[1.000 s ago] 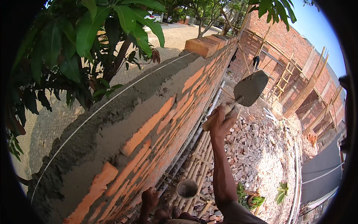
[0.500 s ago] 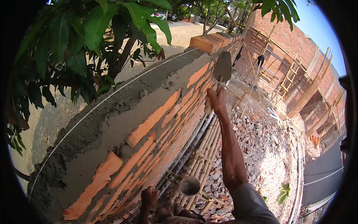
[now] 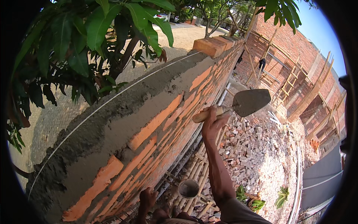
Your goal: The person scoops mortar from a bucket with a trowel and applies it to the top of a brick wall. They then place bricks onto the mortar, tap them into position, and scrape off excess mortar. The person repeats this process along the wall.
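My right hand (image 3: pixel 213 125) grips the wooden handle of a trowel (image 3: pixel 251 102), away from the wall and above the rubble. The trowel's grey, mortar-stained blade points right. My left hand (image 3: pixel 148 196) is low beside the wall's face, its fingers curled; whether anything is in them is hidden. On the left runs an orange brick wall (image 3: pixel 156 128) with a bed of wet grey mortar (image 3: pixel 123 99) along its top. A pale string line (image 3: pixel 97 109) stretches along that mortar. Farther off, bricks (image 3: pixel 210 46) are laid on the top course.
Below me lie bamboo poles (image 3: pixel 197 168), with a round bucket (image 3: pixel 188 188) on them. Broken rubble (image 3: pixel 246 145) covers the ground to the right. Leafy branches (image 3: pixel 74 41) hang over the wall's far side. A tall brick wall (image 3: pixel 283 56) with bamboo scaffolding (image 3: pixel 289 80) stands ahead.
My right hand has come nearer and away from the wall. The trowel has turned from pointing ahead to pointing right. My left hand is nearly still.
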Demonstrator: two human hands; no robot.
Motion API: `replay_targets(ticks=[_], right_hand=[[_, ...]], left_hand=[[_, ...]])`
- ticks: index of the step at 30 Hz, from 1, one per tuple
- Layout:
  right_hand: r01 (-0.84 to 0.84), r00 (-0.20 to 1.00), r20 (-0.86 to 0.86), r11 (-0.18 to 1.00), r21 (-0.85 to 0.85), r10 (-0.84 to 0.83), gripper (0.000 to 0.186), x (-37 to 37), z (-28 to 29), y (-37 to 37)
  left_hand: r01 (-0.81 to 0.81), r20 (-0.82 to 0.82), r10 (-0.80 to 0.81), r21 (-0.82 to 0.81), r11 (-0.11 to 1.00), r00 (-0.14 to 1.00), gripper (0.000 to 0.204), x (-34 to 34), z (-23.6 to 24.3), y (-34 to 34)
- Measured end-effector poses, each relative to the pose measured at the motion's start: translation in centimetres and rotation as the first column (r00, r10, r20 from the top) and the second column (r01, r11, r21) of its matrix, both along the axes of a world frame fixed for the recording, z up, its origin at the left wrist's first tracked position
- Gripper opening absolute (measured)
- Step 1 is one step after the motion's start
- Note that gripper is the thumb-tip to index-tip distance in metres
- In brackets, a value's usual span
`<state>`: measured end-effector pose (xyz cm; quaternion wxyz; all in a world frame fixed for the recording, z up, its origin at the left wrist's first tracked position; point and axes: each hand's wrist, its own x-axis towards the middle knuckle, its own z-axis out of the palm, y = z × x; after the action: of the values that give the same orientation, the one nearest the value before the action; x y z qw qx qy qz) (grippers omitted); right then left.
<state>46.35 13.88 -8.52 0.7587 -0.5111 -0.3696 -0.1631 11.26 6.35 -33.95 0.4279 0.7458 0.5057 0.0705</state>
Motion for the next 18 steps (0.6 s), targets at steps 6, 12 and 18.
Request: replay_targets(ticks=[6,12,18], right_hand=[[-0.175,0.973,-0.160,0.983,-0.051,0.165,0.017,-3.3,-1.8,-1.8],[0.043,0.924,0.361,0.903,-0.428,0.127,0.014,-3.8,-3.3,-3.2],[-0.085,0.988,-0.149,0.942,-0.326,0.038,0.016,4.3,-0.4,-1.3]], left_hand=[[-0.053,0.038,0.055,-0.028,0.998,0.998,0.048,0.0,-0.4,0.1],[-0.074,0.061,0.078,-0.071,0.995,0.995,0.048,-0.4,-1.3,0.3],[-0.037,0.023,0.037,-0.005,0.999,0.999,0.046,-0.3,0.0,0.8]])
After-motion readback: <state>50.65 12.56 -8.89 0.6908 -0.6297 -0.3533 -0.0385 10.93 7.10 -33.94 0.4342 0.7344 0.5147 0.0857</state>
